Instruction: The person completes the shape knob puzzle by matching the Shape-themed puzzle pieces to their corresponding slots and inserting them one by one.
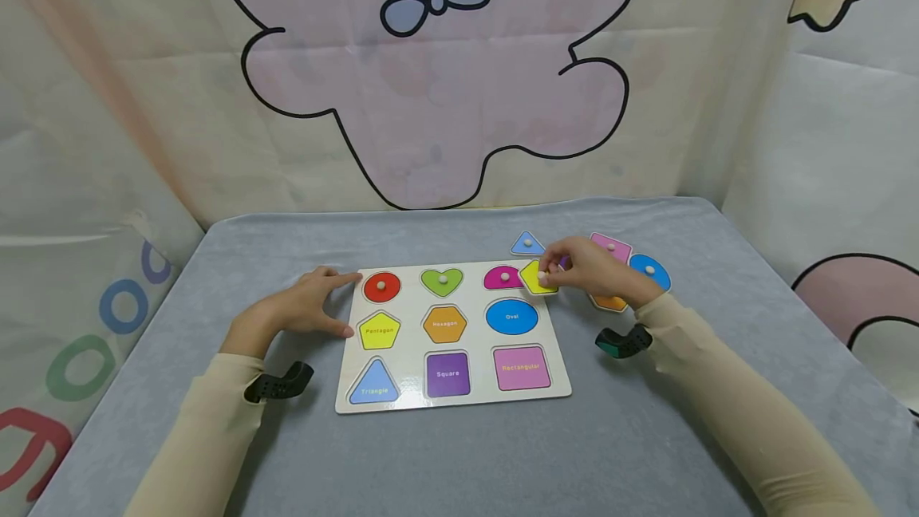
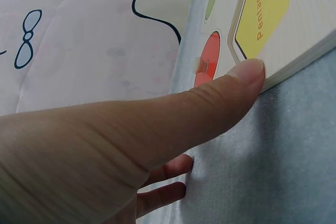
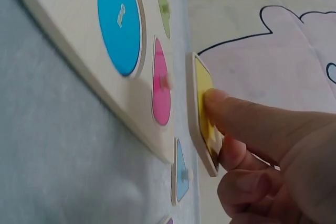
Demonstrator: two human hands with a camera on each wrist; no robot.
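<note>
A white shape puzzle board point(image 1: 412, 373) lies on the cloth. My right hand point(image 1: 585, 266) pinches a yellow pentagon piece point(image 1: 533, 278) by its knob, above the board's far right corner; the right wrist view shows the piece point(image 3: 202, 108) raised off the board. At the board's left edge my left hand point(image 1: 305, 305) rests with fingers spread, its thumb point(image 2: 231, 85) touching the edge beside the pentagon slot point(image 1: 379, 330). Red point(image 1: 382, 287), green heart point(image 1: 441, 282) and magenta half-round point(image 1: 502, 278) pieces sit in the far row. Slots in the middle and near rows show printed names.
Past the board lies a blue triangle piece point(image 1: 527, 244). Right of it are a pink piece point(image 1: 613, 246), a blue oval piece point(image 1: 650, 270) and an orange piece point(image 1: 609, 303), partly behind my right hand. Grey cloth point(image 1: 459, 461) covers the table, with a printed curtain point(image 1: 445, 102) behind.
</note>
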